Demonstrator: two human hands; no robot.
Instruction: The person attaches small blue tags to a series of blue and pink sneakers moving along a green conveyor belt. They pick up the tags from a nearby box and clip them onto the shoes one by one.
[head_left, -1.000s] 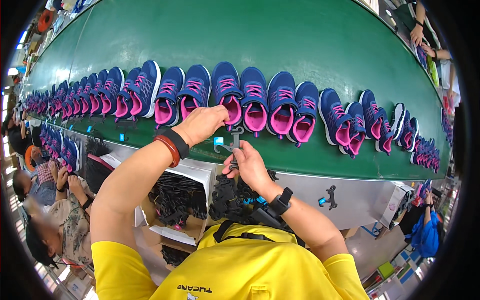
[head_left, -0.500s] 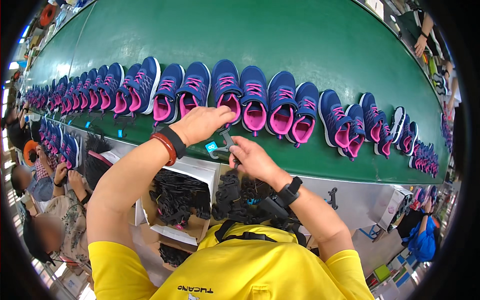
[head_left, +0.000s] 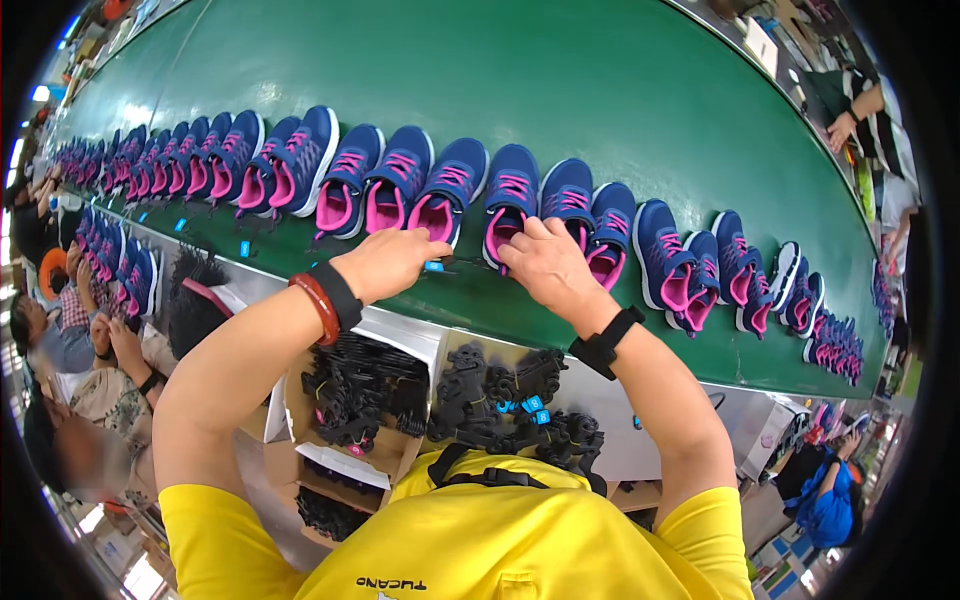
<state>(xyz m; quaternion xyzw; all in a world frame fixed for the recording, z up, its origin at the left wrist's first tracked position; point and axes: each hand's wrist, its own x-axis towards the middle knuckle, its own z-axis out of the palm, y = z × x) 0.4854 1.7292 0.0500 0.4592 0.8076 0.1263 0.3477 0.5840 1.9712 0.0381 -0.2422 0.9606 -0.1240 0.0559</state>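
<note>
My left hand (head_left: 392,264) is closed at the heel of a navy and pink sneaker (head_left: 455,170). A black plastic shoe hanger with a blue tag (head_left: 433,266) is at its fingertips, mostly hidden by the hand. Just to the right, my right hand (head_left: 552,268) pinches the heel collar of another navy sneaker (head_left: 511,180); its fingers reach into the pink-lined opening. Both sneakers stand on the green table, toes pointing away from me.
The green table (head_left: 420,60) carries a long row of matching sneakers (head_left: 400,175) on both sides. Below its near edge are a carton of black hangers (head_left: 365,385) and a loose pile of hangers (head_left: 470,390). Co-workers sit at left (head_left: 85,400) and right (head_left: 825,490).
The hanger has left my right hand and now lies by my left fingertips. My right hand has moved up and right onto a sneaker's heel. Sneakers near my hands have shifted apart.
</note>
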